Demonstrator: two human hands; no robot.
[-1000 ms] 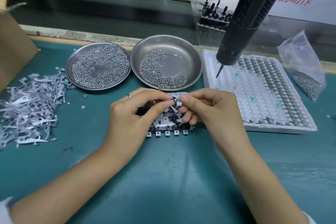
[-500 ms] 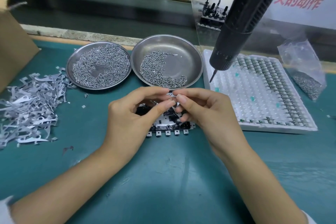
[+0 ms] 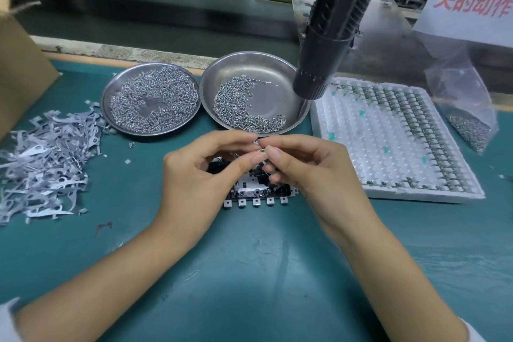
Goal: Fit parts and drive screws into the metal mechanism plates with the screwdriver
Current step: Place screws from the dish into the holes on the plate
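Teal matting covers the bench (image 3: 249, 286), with a darker channel and more assemblies blurred along the back edge. At far left a brown cardboard box (image 3: 19, 69) stands at the frame's edge, and just below it lies a loose heap of thin grey stamped metal levers (image 3: 44, 161). Next comes a shallow round steel dish (image 3: 151, 101) filled with tiny silver springs or screws, too small to tell which, touching a second, deeper round steel dish (image 3: 255, 94) holding a crescent of small silver screws.

Near the middle, the left hand (image 3: 200, 180) and right hand (image 3: 308, 172) meet above the black and silver metal mechanism plate (image 3: 258, 191), which lies flat on the matting just in front of the deeper dish, a row of small square tabs along its near edge. Both hands have fingers curled; thumb and forefinger of each pinch the same tiny silver part (image 3: 261, 149) between them, held clear above the plate. Whether it is a spring or a screw cannot be told.

Hanging down from the upper right, the black ribbed electric screwdriver (image 3: 330, 30) tilts over the deeper dish's right rim, untouched by either hand. To the right lies a white dimpled plastic tray (image 3: 374, 147) with rows of small metal parts along its far and right sides, and beyond it a clear plastic bag (image 3: 469, 108) with grey parts in its lower corner
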